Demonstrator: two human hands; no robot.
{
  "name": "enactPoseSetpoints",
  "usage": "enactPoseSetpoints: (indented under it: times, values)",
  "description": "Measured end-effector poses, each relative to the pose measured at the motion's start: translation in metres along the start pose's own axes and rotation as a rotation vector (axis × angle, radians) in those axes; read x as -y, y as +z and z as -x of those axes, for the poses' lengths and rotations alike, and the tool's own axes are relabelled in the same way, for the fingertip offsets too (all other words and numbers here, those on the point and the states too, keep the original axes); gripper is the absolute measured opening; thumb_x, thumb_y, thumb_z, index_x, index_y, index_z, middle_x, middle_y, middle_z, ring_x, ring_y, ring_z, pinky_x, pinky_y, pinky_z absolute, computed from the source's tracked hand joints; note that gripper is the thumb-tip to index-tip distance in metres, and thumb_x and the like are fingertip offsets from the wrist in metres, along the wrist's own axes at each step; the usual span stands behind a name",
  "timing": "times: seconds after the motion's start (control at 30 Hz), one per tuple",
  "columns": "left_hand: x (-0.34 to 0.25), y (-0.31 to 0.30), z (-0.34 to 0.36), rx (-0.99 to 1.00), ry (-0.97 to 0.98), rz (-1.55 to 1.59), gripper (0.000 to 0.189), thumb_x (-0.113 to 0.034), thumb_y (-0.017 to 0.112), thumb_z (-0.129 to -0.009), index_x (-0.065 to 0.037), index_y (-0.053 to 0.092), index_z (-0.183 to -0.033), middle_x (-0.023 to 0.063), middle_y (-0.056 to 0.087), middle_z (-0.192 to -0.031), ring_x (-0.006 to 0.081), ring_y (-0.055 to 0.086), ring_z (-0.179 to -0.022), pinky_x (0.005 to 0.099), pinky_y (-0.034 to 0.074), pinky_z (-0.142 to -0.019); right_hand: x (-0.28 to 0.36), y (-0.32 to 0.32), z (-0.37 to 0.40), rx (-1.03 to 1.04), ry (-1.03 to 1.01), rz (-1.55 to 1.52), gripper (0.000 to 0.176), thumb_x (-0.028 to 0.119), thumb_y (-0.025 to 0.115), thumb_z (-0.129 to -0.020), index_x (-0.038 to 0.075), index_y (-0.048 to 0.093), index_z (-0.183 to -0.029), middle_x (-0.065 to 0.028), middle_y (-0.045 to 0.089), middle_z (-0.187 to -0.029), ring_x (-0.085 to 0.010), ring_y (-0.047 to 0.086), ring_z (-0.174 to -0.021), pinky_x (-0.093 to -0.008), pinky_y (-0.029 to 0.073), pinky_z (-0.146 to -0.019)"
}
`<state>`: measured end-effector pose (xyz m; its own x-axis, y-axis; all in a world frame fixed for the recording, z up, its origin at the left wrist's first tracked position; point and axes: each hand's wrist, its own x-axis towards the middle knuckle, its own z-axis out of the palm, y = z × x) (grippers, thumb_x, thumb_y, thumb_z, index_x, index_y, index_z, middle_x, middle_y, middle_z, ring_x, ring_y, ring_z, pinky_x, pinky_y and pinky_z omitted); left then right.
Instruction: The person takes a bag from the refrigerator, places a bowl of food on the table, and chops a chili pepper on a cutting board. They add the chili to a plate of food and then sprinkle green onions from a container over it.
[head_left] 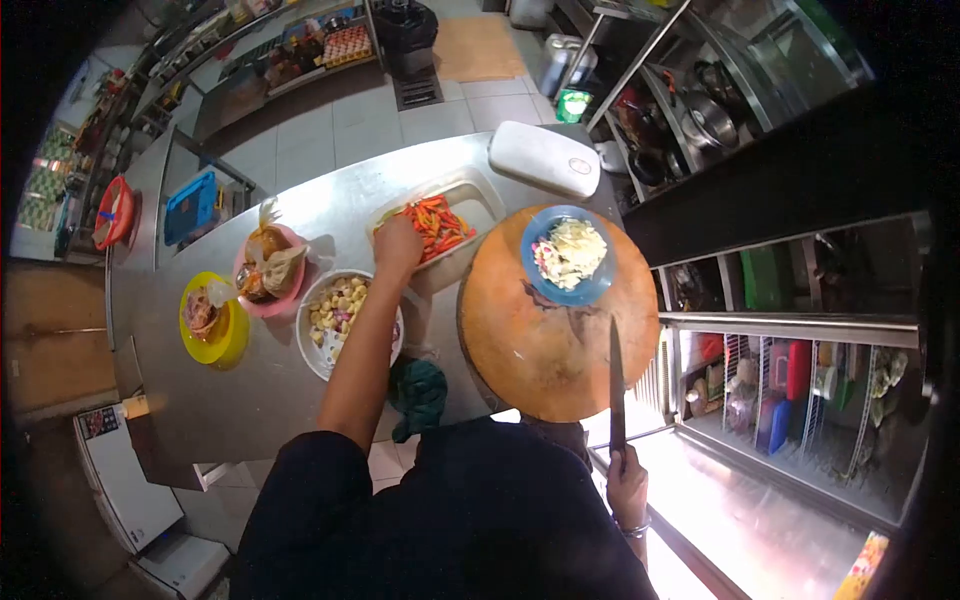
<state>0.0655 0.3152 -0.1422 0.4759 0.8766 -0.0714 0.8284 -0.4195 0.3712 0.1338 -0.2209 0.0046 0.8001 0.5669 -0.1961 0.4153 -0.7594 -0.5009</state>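
Note:
My left hand (398, 243) reaches into a rectangular white container (485, 200) at its left end, over a heap of red and orange chilies (438, 226). Its fingers are hidden behind the back of the hand. Down at the right, my right hand (627, 487) grips the handle of a long kitchen knife (617, 385), whose blade points away from me across the edge of a round wooden chopping board (540, 360). On the board stands a blue plate (575, 297) heaped with chopped pale pieces (572, 252). Below my left forearm sits a white bowl (312, 355) of peeled garlic and shallots (338, 305).
A pink bowl (290, 300) with filled plastic bags and a yellow bowl (235, 335) with a bag stand left on the steel table (270, 400). A white lidded box (545, 160) lies behind the board. A dark green cloth (418, 393) hangs near the front edge. An open fridge (790, 400) is right.

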Motion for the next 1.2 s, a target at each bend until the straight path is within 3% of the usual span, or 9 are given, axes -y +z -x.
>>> enactPoseSetpoints:
  times: [0.07, 0.13, 0.33, 0.4, 0.53, 0.67, 0.87, 1.0, 1.2]
  values:
    - [-0.005, -0.009, 0.004, -0.018, 0.044, -0.01, 0.02, -0.01, 0.059, -0.083, 0.003, 0.073, -0.087, 0.0244, 0.072, -0.093, 0.039, 0.071, -0.088, 0.0474, 0.057, -0.081, 0.0, -0.007, 0.0, -0.04, -0.164, 0.058, 0.016, 0.013, 0.054, -0.1, 0.001, 0.062, -0.107, -0.0203, 0.06, -0.065, -0.0355, 0.06, -0.055, -0.0428, 0.044, -0.052]
    - [-0.011, -0.022, 0.013, -0.062, 0.017, 0.019, 0.02, -0.013, 0.06, -0.084, 0.002, 0.073, -0.089, 0.0236, 0.072, -0.093, 0.0379, 0.071, -0.089, 0.0476, 0.056, -0.081, 0.018, -0.028, -0.012, 0.28, -0.067, -0.044, 0.017, 0.014, 0.056, -0.1, 0.002, 0.064, -0.108, -0.0188, 0.06, -0.066, -0.0327, 0.061, -0.056, -0.0406, 0.045, -0.053]
    - [-0.034, -0.063, 0.07, -0.342, 0.083, 0.411, 0.02, -0.018, 0.07, -0.086, -0.002, 0.071, -0.099, 0.0186, 0.073, -0.088, 0.031, 0.073, -0.08, 0.0412, 0.056, -0.071, -0.008, -0.015, -0.028, 0.468, -0.292, -0.007, 0.023, 0.024, 0.058, -0.099, 0.005, 0.065, -0.111, -0.0199, 0.067, -0.081, -0.0437, 0.063, -0.074, -0.0426, 0.05, -0.064]
    - [-0.043, -0.069, 0.107, -0.347, 0.145, 0.526, 0.02, -0.012, 0.074, -0.084, -0.002, 0.071, -0.101, 0.0155, 0.073, -0.083, 0.0281, 0.072, -0.074, 0.0362, 0.055, -0.067, -0.019, -0.013, -0.024, 0.392, -0.118, -0.074, 0.02, 0.02, 0.056, -0.099, 0.004, 0.064, -0.106, -0.0228, 0.066, -0.081, -0.0437, 0.064, -0.074, -0.0443, 0.05, -0.063]
    - [-0.072, -0.067, 0.194, -0.023, 0.174, 0.582, 0.02, -0.013, 0.077, -0.083, -0.004, 0.072, -0.101, 0.0114, 0.071, -0.087, 0.0258, 0.068, -0.077, 0.0349, 0.053, -0.068, -0.095, -0.003, 0.003, -0.234, 0.271, -0.167, 0.018, 0.016, 0.054, -0.099, -0.002, 0.059, -0.1, -0.0241, 0.061, -0.072, -0.0381, 0.064, -0.064, -0.0441, 0.048, -0.057]
    - [-0.11, -0.028, 0.245, 0.135, 0.525, 0.508, 0.014, -0.012, 0.072, -0.085, -0.007, 0.073, -0.099, 0.0104, 0.068, -0.092, 0.0318, 0.064, -0.088, 0.0411, 0.052, -0.077, -0.071, -0.042, -0.014, 0.037, 0.145, -0.201, 0.019, 0.016, 0.055, -0.099, -0.002, 0.06, -0.105, -0.0199, 0.06, -0.066, -0.0355, 0.063, -0.057, -0.0431, 0.046, -0.055]
    - [-0.14, -0.001, 0.251, 0.292, 0.704, 0.506, 0.013, -0.003, 0.062, -0.085, -0.003, 0.07, -0.094, 0.0154, 0.064, -0.096, 0.0355, 0.061, -0.092, 0.0434, 0.05, -0.08, -0.065, -0.029, -0.05, -0.209, -0.151, -0.037, 0.016, 0.015, 0.057, -0.099, 0.0, 0.062, -0.103, -0.0219, 0.056, -0.061, -0.0402, 0.058, -0.054, -0.044, 0.042, -0.05]
    - [-0.134, 0.009, 0.25, 0.302, 0.736, 0.442, 0.036, 0.004, 0.063, -0.076, -0.008, 0.069, -0.11, 0.0151, 0.063, -0.098, 0.0361, 0.061, -0.097, 0.0428, 0.05, -0.084, -0.016, -0.058, -0.05, 0.128, -0.217, -0.012, 0.013, 0.016, 0.058, -0.099, 0.003, 0.061, -0.102, -0.0231, 0.06, -0.067, -0.0424, 0.063, -0.063, -0.0484, 0.046, -0.056]
    - [-0.15, 0.004, 0.264, 0.213, 0.65, 0.388, 0.02, -0.003, 0.062, -0.082, -0.004, 0.069, -0.101, 0.0158, 0.062, -0.1, 0.0365, 0.06, -0.097, 0.0447, 0.048, -0.085, -0.015, -0.031, -0.073, 0.377, -0.374, 0.166, 0.019, 0.02, 0.051, -0.101, 0.005, 0.059, -0.107, -0.0217, 0.067, -0.08, -0.0417, 0.066, -0.075, -0.0524, 0.051, -0.069]
